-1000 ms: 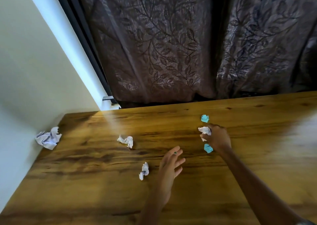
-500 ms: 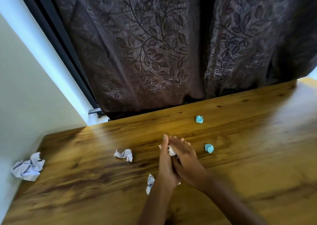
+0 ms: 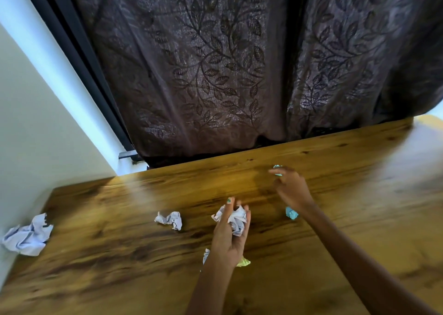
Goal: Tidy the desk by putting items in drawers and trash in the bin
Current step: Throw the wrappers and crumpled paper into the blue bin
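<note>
Our left hand (image 3: 231,233), mid-frame, now grips the white paper wad (image 3: 236,220) passed over half a second ago; our right hand (image 3: 288,187), fingers spread, has moved up toward the far teal scrap (image 3: 277,169) (blurred). Several wads remain on the desk (image 3: 119,266).

Dim room; daylight leaks past the curtain (image 3: 239,70) on its left & far right, w/ glare on the bench (image 3: 119,254) below both gaps. Right hand (image 3: 291,188) motion-blurred. Wide-angle bends lines near curtain's edges.
</note>
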The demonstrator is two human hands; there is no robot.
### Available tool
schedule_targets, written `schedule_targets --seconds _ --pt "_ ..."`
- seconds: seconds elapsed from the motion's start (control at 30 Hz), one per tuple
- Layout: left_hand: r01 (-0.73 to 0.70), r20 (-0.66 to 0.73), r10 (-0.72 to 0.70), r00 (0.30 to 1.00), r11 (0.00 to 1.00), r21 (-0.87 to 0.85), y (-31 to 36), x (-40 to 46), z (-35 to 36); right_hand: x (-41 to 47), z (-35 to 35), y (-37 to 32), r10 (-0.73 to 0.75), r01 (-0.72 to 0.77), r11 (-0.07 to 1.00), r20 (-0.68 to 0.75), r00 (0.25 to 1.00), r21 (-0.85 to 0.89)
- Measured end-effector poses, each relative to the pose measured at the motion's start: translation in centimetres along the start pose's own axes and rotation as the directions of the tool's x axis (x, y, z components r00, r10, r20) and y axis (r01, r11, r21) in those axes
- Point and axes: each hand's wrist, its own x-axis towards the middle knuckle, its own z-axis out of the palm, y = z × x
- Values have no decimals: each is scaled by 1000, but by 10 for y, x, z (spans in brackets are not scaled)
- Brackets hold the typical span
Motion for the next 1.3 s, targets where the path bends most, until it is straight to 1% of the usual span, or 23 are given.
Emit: schedule_targets --seconds 0.07,0.13,0.23,0.3,0.37,0.4,0.5,0.57,0.6,0.67,0.7,0.77,0.83,0.9,0.93,0.97,1.07,1.1,1.17,1.2,1.23,1.3 --pt "-2 2 2 1000 1000 -17 2 1 -3 32 7 21 27 -21 992 39 999 -126" --pt "-4 -11 4 1000 1000 -20 4 1 -5 55 19 39 30 -1 966 107 994 -258" --pt "-11 -16 10 1000 1000 -8 8 -1 -7 63 36 57 -4 93 904 210 978 -417" --pt "-16 -23 16 1000 1000 -11 11 -2 -7 56 41 59 -50 146 866 208 977 -479" --pt "-27 -27 27 999 1000 -11 12 -3 -7 45 42 52 -81 159 875 186 979 -458" --pt "-31 -29 31 999 1000 -6 12 -3 -7 38 41 44 -92 156 898 170 981 -412" --pt "-42 -33 42 999 999 7 10 -4 -10 7 33 10 -106 121 979 97 990 -162" --pt "-53 -25 54 998 998 27 7 -6 -9 -20 29 -15 -164 164 986 68 984 18" --pt "-56 -15 56 998 998 38 5 -7 -8 -34 26 -26 -211 206 976 74 975 75" --pt "-59 17 58 998 996 68 1 -9 -7 -61 25 -45 -275 255 957 148 950 140" --pt "-63 42 59 997 994 95 0 -10 -7 -72 27 -50 -300 274 950 191 935 153" --pt "-74 86 61 994 984 161 -1 -12 -9 -85 36 -53 -375 356 926 194 906 127" --pt "-80 122 55 991 974 211 0 -14 -13 -94 47 -49 -406 425 905 247 880 -26" --pt "-80 146 45 988 967 243 0 -16 -16 -100 52 -40 -370 449 870 333 867 -202" --pt "-77 155 39 987 965 250 0 -19 -17 -102 52 -37 -352 445 864 348 869 -235" --pt "-74 157 35 987 964 254 -1 -20 -17 -103 50 -36 -336 427 874 347 876 -231" --pt "-73 117 46 992 968 239 -3 -23 -15 -100 42 -32 -253 308 939 296 921 -155" --pt "-72 91 54 994 974 213 -3 -23 -15 -97 38 -28 -229 268 952 241 943 -146" --pt "-66 70 56 996 987 147 -3 -24 -14 -89 29 -16 -183 193 972 85 979 -131" --pt "-62 74 53 996 991 120 -2 -26 -15 -85 26 -6 -149 151 977 24 989 -150" --pt "-58 78 50 996 993 103 -2 -27 -15 -80 23 5 -112 111 975 2 994 -195" --pt "-49 79 42 996 995 90 -2 -29 -17 -75 21 30 -42 62 942 68 997 -330"
